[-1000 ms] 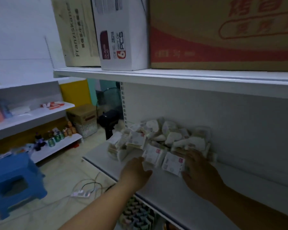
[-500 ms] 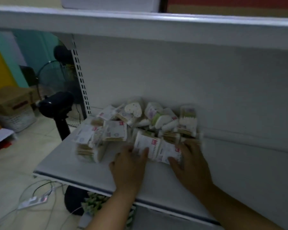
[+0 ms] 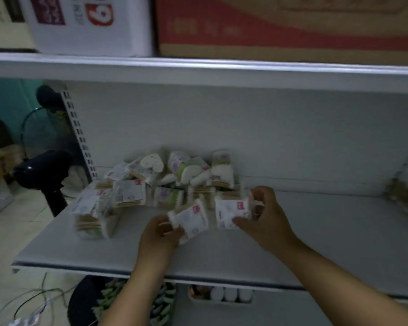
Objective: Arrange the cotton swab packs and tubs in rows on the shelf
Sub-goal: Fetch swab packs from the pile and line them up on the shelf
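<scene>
Head view, left hand (image 3: 157, 236) pinching swab pack (image 3: 192, 218), right hand (image 3: 269, 215) fingers (image 3: 259, 192) curled round second pack (image 3: 231, 211).

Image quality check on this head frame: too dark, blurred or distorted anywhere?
Head view: dim light, no glare; motion blur smears the stacked packs at left; the upper shelf edge bows slightly from lens distortion; the left hand gripping the left pack and right hand gripping the right pack look soft.

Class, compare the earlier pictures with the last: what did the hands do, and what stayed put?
Each hand took hold of a pack: the left hand grips the left pack, now tilted and pulled slightly forward; the right hand pinches the right pack. The pile stays heaped at the back of the shelf.
</scene>
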